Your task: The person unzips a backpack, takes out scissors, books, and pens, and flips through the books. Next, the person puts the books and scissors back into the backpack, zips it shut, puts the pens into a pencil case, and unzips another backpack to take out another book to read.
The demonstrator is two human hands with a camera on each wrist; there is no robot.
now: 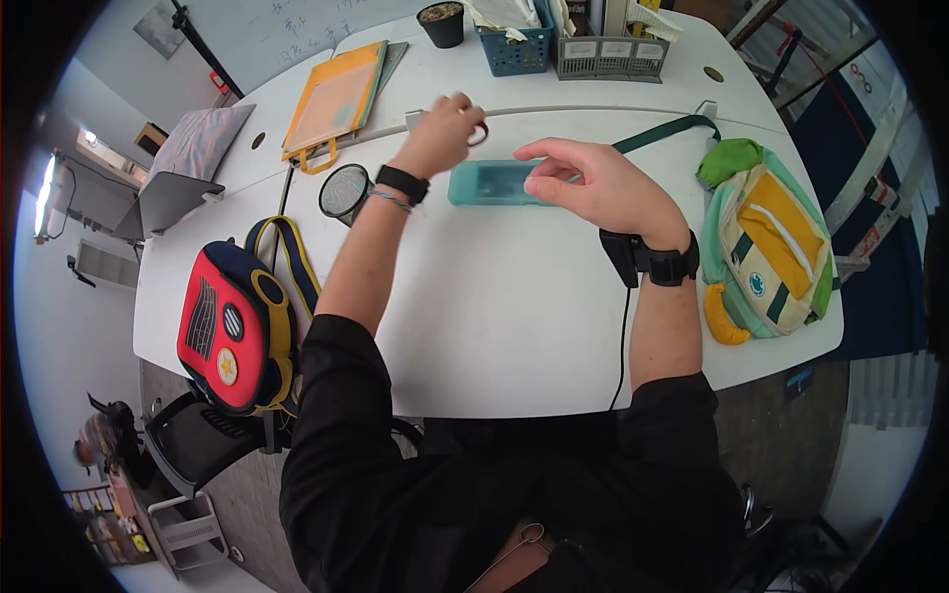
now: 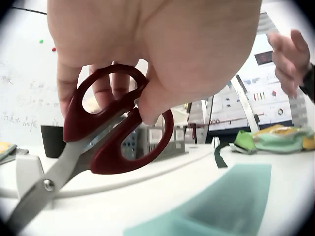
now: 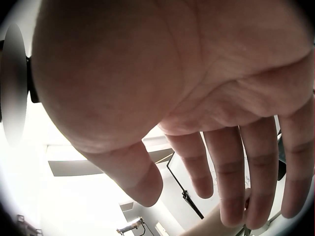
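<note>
My left hand [image 1: 442, 136] is raised above the far part of the table, left of the teal box. It grips scissors [image 2: 81, 123] by their dark red handles, the metal blades pointing down and left in the left wrist view. The translucent teal open-topped box [image 1: 479, 185] lies lengthwise on the table. Over its right end hovers my right hand [image 1: 613, 188], fingers relaxed, thumb apart from them. In the right wrist view, the palm and fingers [image 3: 224, 167] hold nothing. A black mesh cup [image 1: 345, 193] stands by my left forearm.
A red and navy backpack [image 1: 225, 326] sits at the left edge, a green and yellow backpack [image 1: 766, 247] at the right. Folders [image 1: 336, 94], a dark pot [image 1: 441, 25], a blue basket [image 1: 516, 51] and a grey rack [image 1: 611, 61] line the back.
</note>
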